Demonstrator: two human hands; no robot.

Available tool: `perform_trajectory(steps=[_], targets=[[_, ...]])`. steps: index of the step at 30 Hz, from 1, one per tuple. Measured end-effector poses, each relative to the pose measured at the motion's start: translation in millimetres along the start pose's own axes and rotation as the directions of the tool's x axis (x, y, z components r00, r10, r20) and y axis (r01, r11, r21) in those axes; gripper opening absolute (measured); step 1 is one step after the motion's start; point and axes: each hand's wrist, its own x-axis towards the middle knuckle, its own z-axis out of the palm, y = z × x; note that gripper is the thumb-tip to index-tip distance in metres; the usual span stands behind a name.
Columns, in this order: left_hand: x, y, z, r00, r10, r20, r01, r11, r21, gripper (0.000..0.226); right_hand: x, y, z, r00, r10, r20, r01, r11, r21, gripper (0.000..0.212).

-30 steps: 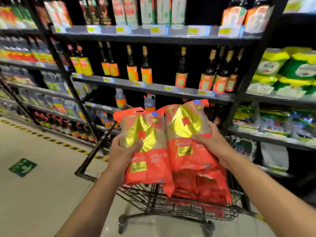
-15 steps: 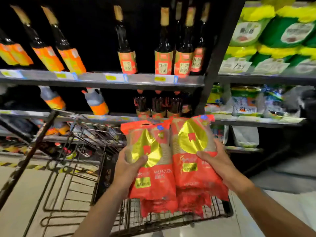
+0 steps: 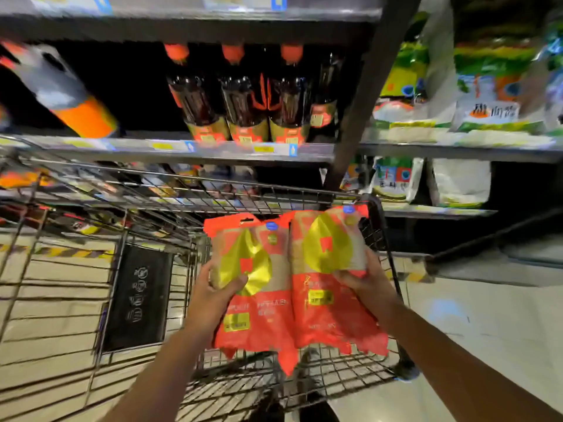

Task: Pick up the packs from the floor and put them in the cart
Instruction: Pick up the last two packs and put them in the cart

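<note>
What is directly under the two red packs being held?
Under the red packs is the wire cart; its grid floor looks bare where visible. The packs cover the part beneath them, so anything there is hidden.

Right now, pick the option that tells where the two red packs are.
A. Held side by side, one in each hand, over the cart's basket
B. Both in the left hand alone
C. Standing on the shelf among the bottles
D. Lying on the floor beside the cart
A: the left hand holds one red pack and the right hand the other pack, above the wire cart.
</note>
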Motion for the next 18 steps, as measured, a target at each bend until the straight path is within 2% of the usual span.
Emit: perform_trajectory(steps=[3, 6, 9, 11, 13, 16, 18], targets=[[12, -20, -4, 0.999, -0.039, -0.024, 0.039, 0.999, 0.011, 0.061, 8, 15, -1, 0.996, 0.085, 0.005, -0.084, 0.996, -0.026, 0.066], [17, -29, -6, 0.999, -0.036, -0.028, 0.038, 0.998, 0.053, 0.067, 10, 14, 1, 0.996, 0.090, -0.018, -0.091, 0.990, -0.106, 0.056], [21, -28, -8, 1.000, 0.014, -0.002, -0.013, 0.986, 0.167, 0.066, 7, 10, 8, 0.996, 0.081, -0.042, -0.087, 0.979, -0.187, 0.060], [26, -26, -9, 0.998, 0.065, -0.011, -0.060, 0.967, 0.249, 0.057, 3, 7, 14, 0.992, 0.103, -0.072, -0.115, 0.975, -0.192, 0.060], [29, -23, -7, 0.989, 0.145, -0.031, -0.124, 0.926, 0.357, 0.053, 1, 7, 19, 0.990, 0.084, -0.112, -0.110, 0.964, -0.244, 0.073], [28, -15, -4, 0.975, 0.200, -0.095, -0.112, 0.816, 0.568, 0.077, -2, 3, 24, 0.983, 0.050, -0.176, -0.121, 0.902, -0.415, 0.092], [20, -6, -4, 0.976, 0.196, -0.098, -0.093, 0.775, 0.626, 0.082, -12, -15, 31, 0.979, 0.039, -0.200, -0.136, 0.855, -0.501, 0.085]])
